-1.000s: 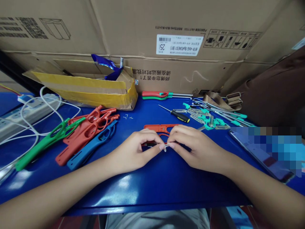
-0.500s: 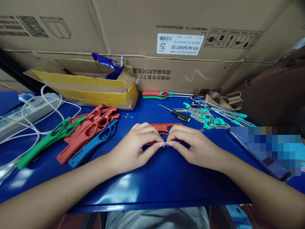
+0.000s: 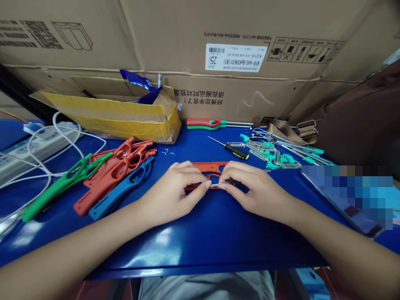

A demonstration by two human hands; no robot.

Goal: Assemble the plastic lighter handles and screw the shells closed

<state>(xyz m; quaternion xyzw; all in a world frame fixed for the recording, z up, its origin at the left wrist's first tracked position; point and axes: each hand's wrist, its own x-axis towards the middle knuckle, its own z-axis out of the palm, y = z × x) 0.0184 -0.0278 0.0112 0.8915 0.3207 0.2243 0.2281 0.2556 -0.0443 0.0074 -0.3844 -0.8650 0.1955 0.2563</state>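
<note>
My left hand and my right hand meet near the table's middle, each with thumb and forefinger pinched. Between the fingertips runs a thin, pale, shiny strip, held at both ends; its exact kind is too small to make out. Just behind the fingers lie orange plastic lighter casing parts, partly hidden by both hands. A screwdriver with a black and yellow handle rests beyond my right hand. To the left of my left hand are a blue lighter casing, several red casings and a green casing.
Turquoise-tipped lighter parts lie in a pile at the back right, near a phone-like device. An assembled lighter lies by the cardboard wall. A yellow-taped box and a power strip with white cables stand left.
My fingertips have drawn slightly apart, the left hand shifting a little left, so more of the pale strip shows between them. The casings and other parts stay put.
</note>
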